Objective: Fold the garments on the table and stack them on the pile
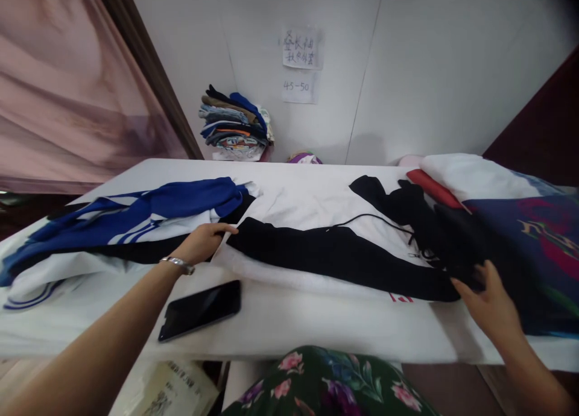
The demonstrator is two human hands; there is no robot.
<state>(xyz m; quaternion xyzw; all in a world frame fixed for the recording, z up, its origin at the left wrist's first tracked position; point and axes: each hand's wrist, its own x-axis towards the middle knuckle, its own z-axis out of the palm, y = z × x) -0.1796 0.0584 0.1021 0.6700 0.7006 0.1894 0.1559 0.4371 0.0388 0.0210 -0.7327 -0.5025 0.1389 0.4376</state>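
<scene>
A white-and-black jacket lies spread on the table, with a black drawstring and a small zip pull at its right end. One black sleeve stretches lengthwise along its near side. At the sleeve's left end, my left hand pinches the edge of the cloth between thumb and fingers. My right hand is closed on the black cloth at the right end; some of its fingertips are hidden. Red lettering shows on the white cloth below the sleeve. A black phone lies just in front of my left hand.
Blue, white and black clothing lies at the left. More garments, including a dark blue printed one, are heaped at the right. A folded clothes stack stands beyond the white table's far edge. Paper signs hang on the wall.
</scene>
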